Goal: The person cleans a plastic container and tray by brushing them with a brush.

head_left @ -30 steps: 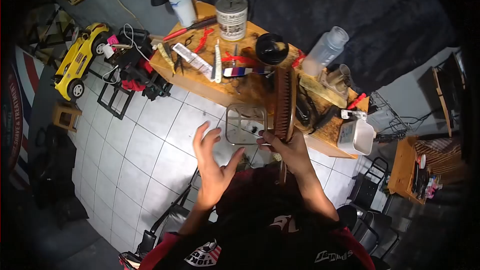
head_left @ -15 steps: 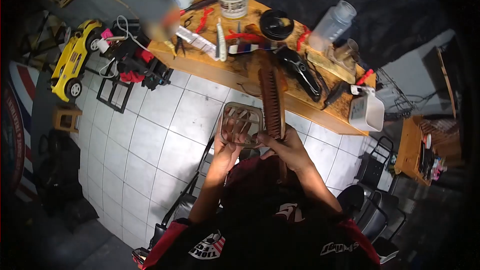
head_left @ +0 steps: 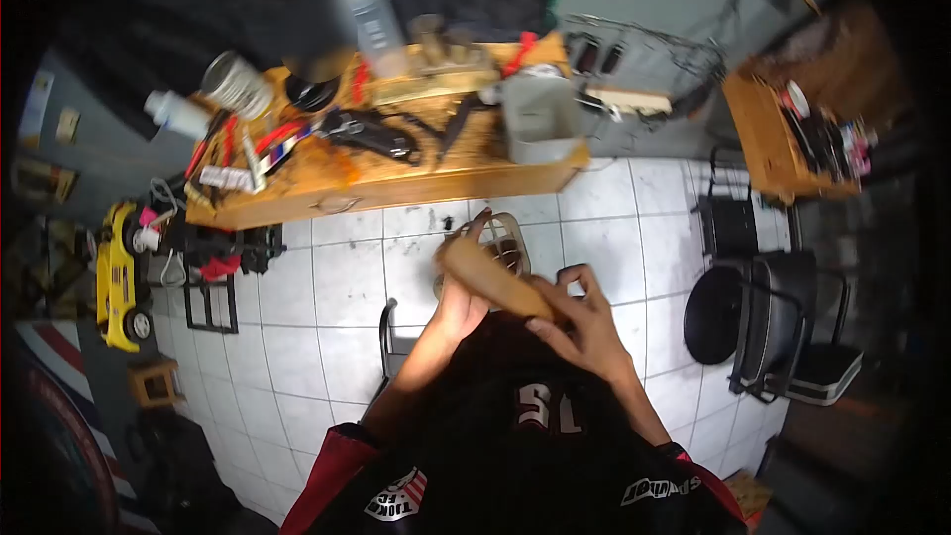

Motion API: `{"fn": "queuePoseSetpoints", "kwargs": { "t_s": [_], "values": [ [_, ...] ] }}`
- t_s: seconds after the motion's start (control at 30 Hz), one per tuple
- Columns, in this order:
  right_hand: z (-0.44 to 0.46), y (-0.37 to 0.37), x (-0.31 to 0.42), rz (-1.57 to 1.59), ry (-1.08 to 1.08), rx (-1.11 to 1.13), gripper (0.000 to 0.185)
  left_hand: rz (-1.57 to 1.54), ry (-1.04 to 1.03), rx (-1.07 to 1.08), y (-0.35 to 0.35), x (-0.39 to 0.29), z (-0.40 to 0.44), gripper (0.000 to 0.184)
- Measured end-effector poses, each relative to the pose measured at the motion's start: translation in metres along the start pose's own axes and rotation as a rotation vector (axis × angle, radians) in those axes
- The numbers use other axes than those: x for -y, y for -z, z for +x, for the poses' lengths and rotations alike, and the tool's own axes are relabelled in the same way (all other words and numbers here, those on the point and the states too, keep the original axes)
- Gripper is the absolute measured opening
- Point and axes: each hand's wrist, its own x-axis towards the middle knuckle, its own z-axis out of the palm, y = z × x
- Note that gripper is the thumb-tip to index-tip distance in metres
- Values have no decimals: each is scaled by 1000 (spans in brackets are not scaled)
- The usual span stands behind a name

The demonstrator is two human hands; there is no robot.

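A wooden brush [head_left: 490, 274] lies slantwise in front of my body, its smooth back towards me and its bristles hidden. My right hand [head_left: 584, 322] holds the brush by its lower right end. Behind the brush is a clear compartmented container [head_left: 510, 240], which my left hand [head_left: 462, 307] holds from the left and below. Most of my left fingers are hidden behind the brush and the container. Both things are over the tiled floor, just off the front edge of the wooden counter [head_left: 396, 190].
On the counter are a black clipper [head_left: 371, 134], a grey square tub [head_left: 540, 119], a clear bottle [head_left: 369, 25], a tin [head_left: 238, 86] and a white comb [head_left: 228, 178]. Black chairs [head_left: 778, 322] stand at the right. A yellow toy car [head_left: 117, 277] is at the left.
The view has swung to the right. My left hand has closed on the container. The brush has turned from upright to slanting, its back now showing, and it covers part of the container.
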Motion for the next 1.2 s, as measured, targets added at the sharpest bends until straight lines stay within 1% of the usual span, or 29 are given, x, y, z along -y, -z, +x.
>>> {"fn": "queuePoseSetpoints", "kwargs": {
  "t_s": [0.03,0.07,0.1,0.17,0.2,0.23,0.27,0.3,0.33,0.37,0.43,0.47,0.5,0.57,0.6,0.63,0.67,0.7,0.73,0.8,0.83,0.87,0.9,0.97,1.0,1.03,1.1,1.17,1.2],
  "values": [
    [-13,11,-4,39,-18,72,48,-24,77,17,-17,10,10,80],
    [-25,18,-9,-17,59,68,50,-3,110,59,-36,18,14,81],
    [-37,27,-16,-13,32,37,50,-11,227,1,-55,25,21,80],
    [-54,41,-39,-27,65,-54,48,95,390,101,-75,37,28,86],
    [-65,48,-63,32,-13,-125,44,124,400,93,-85,44,28,86],
    [-74,61,-88,-38,0,-201,39,151,407,81,-94,50,28,86],
    [-82,66,-105,-115,-158,-337,37,186,457,20,-98,54,33,86],
    [-93,76,-128,-246,-218,-399,38,201,466,14,-100,58,34,86],
    [-101,90,-132,-285,-453,-395,42,176,482,48,-103,63,33,85],
    [-111,95,-154,-344,-523,-464,43,147,491,86,-105,68,35,84],
    [-122,115,-168,-252,-565,-536,40,127,491,96,-109,79,40,83],
    [-127,119,-169,-211,-611,-543,39,144,455,16,-113,87,43,82],
    [-125,126,-156,-204,-613,-532,39,157,424,-73,-115,95,42,81],
    [-120,136,-130,12,-458,-430,40,128,396,-84,-125,107,41,80],
    [-122,131,-131,45,-324,-385,42,185,365,-103,-131,112,41,79],
    [-122,123,-124,92,-191,-391,43,244,332,-121,-136,116,41,78],
    [-121,118,-113,153,-144,-330,45,260,306,-141,-141,120,41,77],
    [-120,117,-105,214,-96,-273,47,312,234,-174,-143,125,40,77],
    [-121,114,-112,219,-94,-283,47,276,262,-141,-144,123,38,78],
    [-123,102,-143,117,-105,-337,48,243,286,-104,-153,119,35,80],
    [-124,100,-158,48,-208,-459,42,327,234,-144,-157,117,34,81],
    [-126,104,-176,-53,-319,-444,39,411,178,-184,-160,115,35,82],
    [-131,110,-194,-150,-433,-426,37,417,169,-184,-160,113,36,82],
    [-142,113,-219,3,-561,-584,36,286,185,-24,-156,107,31,82],
    [-141,120,-216,-36,-523,-602,34,395,123,-31,-157,109,30,81],
    [-138,130,-198,99,-537,-549,35,403,117,-36,-157,110,30,81],
    [-128,143,-151,411,-435,-449,38,308,134,-41,-158,112,30,79],
    [-122,144,-127,583,-398,-152,43,272,124,-55,-165,114,29,76],
    [-121,140,-120,401,-257,-105,42,242,106,-45,-164,115,31,74]
  ]
}}
